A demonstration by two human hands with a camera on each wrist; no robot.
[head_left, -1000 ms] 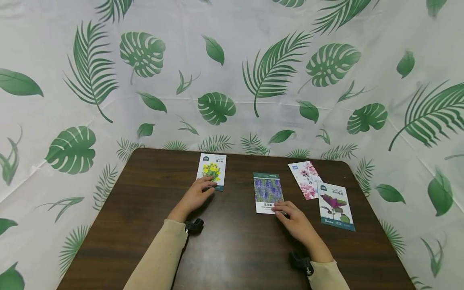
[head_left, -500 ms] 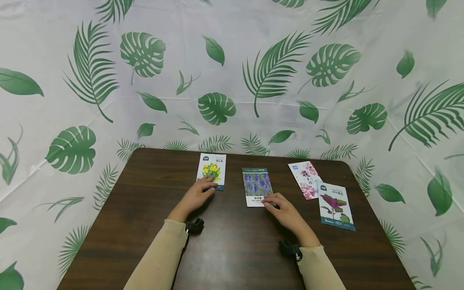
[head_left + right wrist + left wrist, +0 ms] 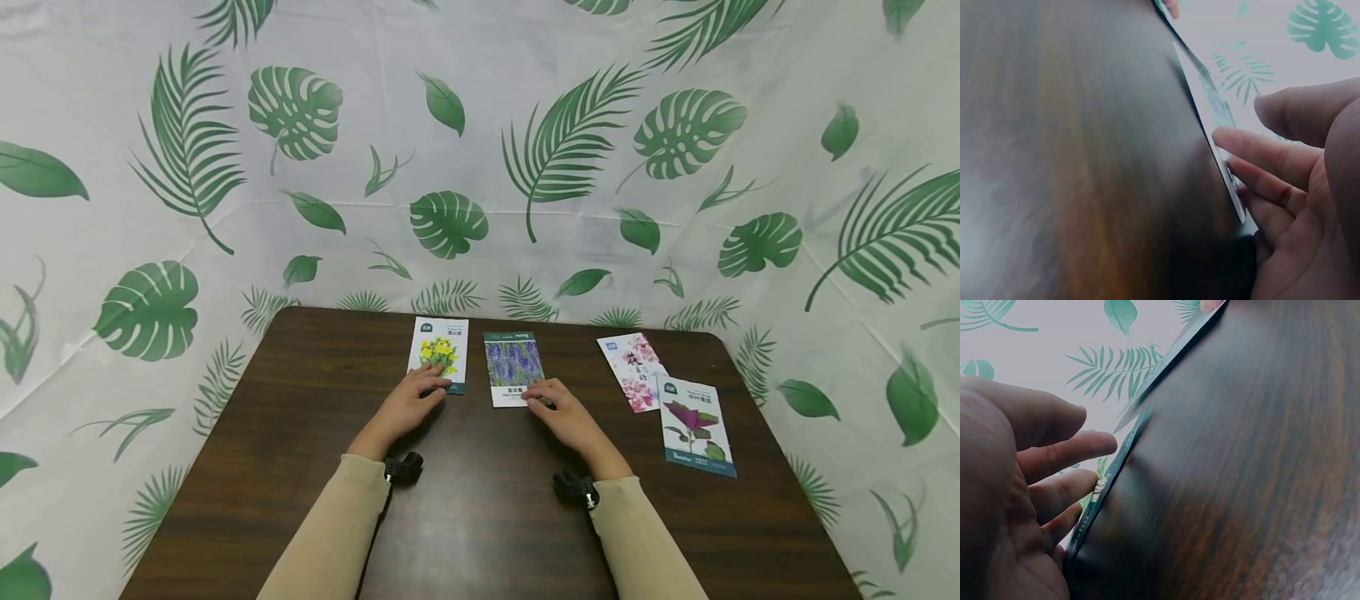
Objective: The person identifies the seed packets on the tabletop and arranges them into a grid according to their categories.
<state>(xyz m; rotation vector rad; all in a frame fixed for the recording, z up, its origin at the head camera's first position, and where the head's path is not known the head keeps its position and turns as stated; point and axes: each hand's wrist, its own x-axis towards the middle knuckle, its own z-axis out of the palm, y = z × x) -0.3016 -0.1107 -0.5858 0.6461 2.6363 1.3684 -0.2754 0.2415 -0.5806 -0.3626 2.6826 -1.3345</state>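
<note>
A white seed packet with yellow flowers (image 3: 444, 342) lies near the back edge of the table. My left hand (image 3: 403, 410) rests its extended fingertips on the lower part of that packet. Just to its right is a seed packet with purple flower spikes (image 3: 513, 362), a narrow strip of table between the two in the head view. The fingertips of my right hand (image 3: 567, 418) touch its white lower right corner. In the right wrist view the thumb stays raised off the packet (image 3: 1204, 112) while the other fingers press on it. The left thumb is likewise raised in the left wrist view.
On the right lie a pink-blossom packet (image 3: 633, 371) and a packet with a magenta-leaved plant (image 3: 697, 421), which overlaps its corner. All rest on a dark wooden table (image 3: 480, 500). A leaf-patterned white cloth (image 3: 337, 242) hangs behind it. Each wrist wears a black camera band (image 3: 405, 468).
My right hand has slid the purple-flower seed packet leftward and slightly away, up beside the yellow-flower packet. The left hand and the other packets have stayed put.
</note>
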